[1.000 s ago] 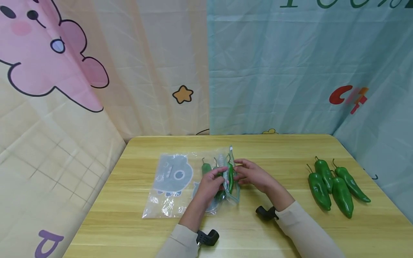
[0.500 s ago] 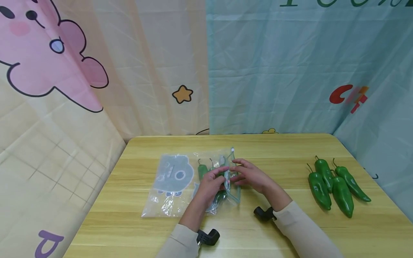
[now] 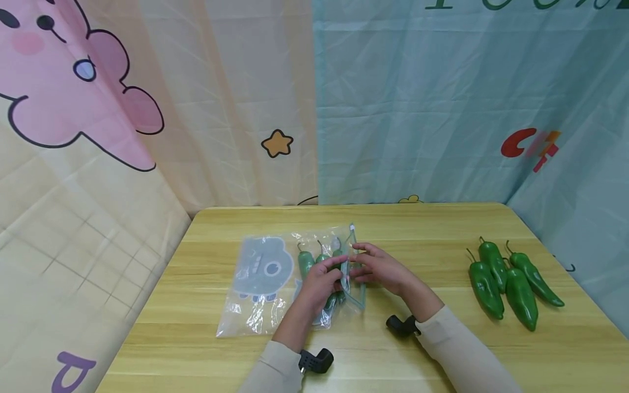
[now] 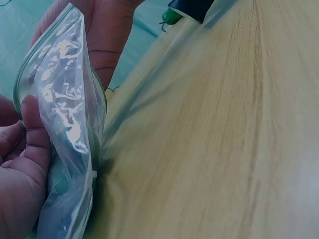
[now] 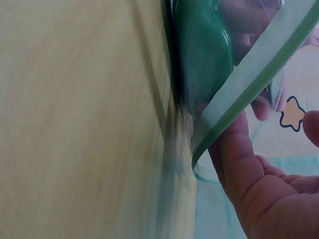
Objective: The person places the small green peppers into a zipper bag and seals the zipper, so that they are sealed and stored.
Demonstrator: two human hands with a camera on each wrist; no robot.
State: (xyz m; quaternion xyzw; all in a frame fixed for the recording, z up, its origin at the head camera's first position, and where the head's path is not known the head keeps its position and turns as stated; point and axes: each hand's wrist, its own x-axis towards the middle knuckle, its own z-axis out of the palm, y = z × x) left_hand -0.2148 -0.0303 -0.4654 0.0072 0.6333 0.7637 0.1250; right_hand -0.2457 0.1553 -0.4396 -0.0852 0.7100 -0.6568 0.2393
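We see the left hand (image 3: pixel 321 281) pinching the plastic bag (image 3: pixel 236 316) and the right hand (image 3: pixel 385 268), fingers extended, seemingly empty, nearer the loose peppers (image 3: pixel 518 289) lying stems-away right of the bag.

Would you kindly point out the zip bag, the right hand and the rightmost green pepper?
Zip bag (image 3: pixel 262 268), head view: its printed grey figure.
Right hand (image 3: pixel 387 268), head view: back of the hand.
Rightmost green pepper (image 3: pixel 538 279), head view: middle of its body.
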